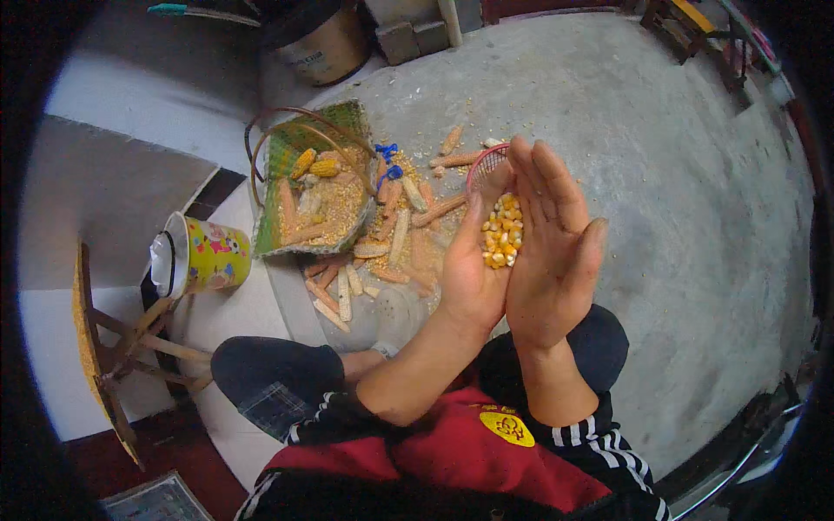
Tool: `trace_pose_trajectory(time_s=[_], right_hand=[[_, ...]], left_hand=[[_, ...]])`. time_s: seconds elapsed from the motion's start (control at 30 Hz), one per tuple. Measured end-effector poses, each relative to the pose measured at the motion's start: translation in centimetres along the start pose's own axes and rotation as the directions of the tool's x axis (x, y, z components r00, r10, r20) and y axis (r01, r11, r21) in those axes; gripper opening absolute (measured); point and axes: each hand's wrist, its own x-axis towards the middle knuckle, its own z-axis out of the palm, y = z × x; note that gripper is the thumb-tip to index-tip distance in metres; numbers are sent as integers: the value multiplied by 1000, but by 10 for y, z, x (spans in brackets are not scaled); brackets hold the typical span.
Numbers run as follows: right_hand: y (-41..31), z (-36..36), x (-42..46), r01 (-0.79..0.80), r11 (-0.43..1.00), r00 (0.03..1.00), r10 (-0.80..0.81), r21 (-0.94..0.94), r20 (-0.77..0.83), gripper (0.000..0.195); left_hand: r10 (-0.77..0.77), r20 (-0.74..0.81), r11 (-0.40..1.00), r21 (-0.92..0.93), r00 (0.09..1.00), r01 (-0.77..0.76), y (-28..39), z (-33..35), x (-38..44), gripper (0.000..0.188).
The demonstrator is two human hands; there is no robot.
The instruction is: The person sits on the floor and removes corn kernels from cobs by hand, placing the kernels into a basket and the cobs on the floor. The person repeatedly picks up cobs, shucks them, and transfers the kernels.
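My left hand (pixel 470 267) and my right hand (pixel 550 260) are held together as a cup, palms turned up, above the floor. A small heap of yellow and white corn kernels (pixel 502 234) rests between the two palms. The fingers of my right hand reach forward, side by side, its thumb apart. Just beyond my left fingers shows the rim of a pink plastic mesh basket (pixel 482 163); my hands hide most of it. Left of my hands, bare corn cobs (pixel 399 236) and loose kernels are scattered on the floor.
A green woven basket (pixel 264 225) with tall handles holds kernels, cobs and yellow ears of corn (pixel 324 168). Further left are a yellow patterned bucket (pixel 218 254) and a folding wooden stool (pixel 88 325). A large round container (pixel 326 55) and grey blocks (pixel 414 42) stand at the back.
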Motion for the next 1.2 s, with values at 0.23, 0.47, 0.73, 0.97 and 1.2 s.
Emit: trace_pose_trajectory(time_s=[0.23, 0.47, 0.73, 0.97, 1.2], right_hand=[[4, -1, -3, 57, 993, 994, -47, -102, 101, 68], [7, 1, -1, 214, 937, 976, -194, -276, 96, 56], [40, -77, 14, 191, 48, 981, 31, -980, 193, 36], [73, -138, -9, -39, 154, 894, 447, -987, 34, 40], [81, -146, -6, 27, -5, 866, 499, -1000, 21, 39]], left_hand=[[-85, -10, 977, -196, 996, 81, 2, -6, -5, 41], [-177, -19, 803, -581, 984, 133, 8, -14, -9, 37], [-46, -84, 789, -615, 995, -16, 83, -1, -38, 33], [509, 114, 816, -380, 853, -436, 268, 44, -89, 29], [897, -61, 442, 106, 438, -891, 494, 46, -163, 36]])
